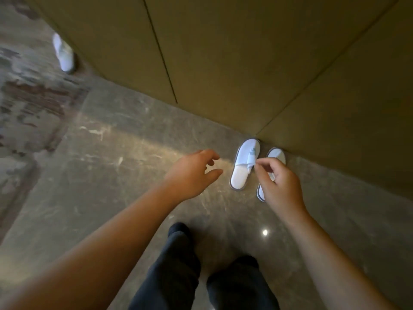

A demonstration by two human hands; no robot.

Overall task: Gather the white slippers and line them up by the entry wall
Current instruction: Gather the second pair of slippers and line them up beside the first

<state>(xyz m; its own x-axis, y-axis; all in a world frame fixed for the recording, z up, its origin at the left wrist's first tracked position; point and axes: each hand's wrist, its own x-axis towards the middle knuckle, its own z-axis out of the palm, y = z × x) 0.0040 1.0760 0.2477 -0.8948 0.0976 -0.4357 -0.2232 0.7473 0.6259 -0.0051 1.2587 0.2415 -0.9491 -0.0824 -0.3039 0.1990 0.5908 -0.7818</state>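
Two white slippers lie side by side on the marble floor, toes against the tan entry wall [245, 63]: the left slipper [242, 168] and the right slipper [277, 156], which my right hand partly covers. My right hand [279, 184] hovers over them, thumb and forefinger nearly pinched at the edge of the left slipper's band; I cannot tell whether they touch it. My left hand [192, 173] is open just left of the pair, fingers spread, holding nothing. A third white slipper [63, 53] lies far off at the upper left on the carpet, beside the wall.
Patterned carpet [29, 97] covers the floor to the left of the polished marble [111, 175]. My dark-trousered legs [178, 276] stand at the bottom centre. The wall panels meet in a corner just behind the pair of slippers.
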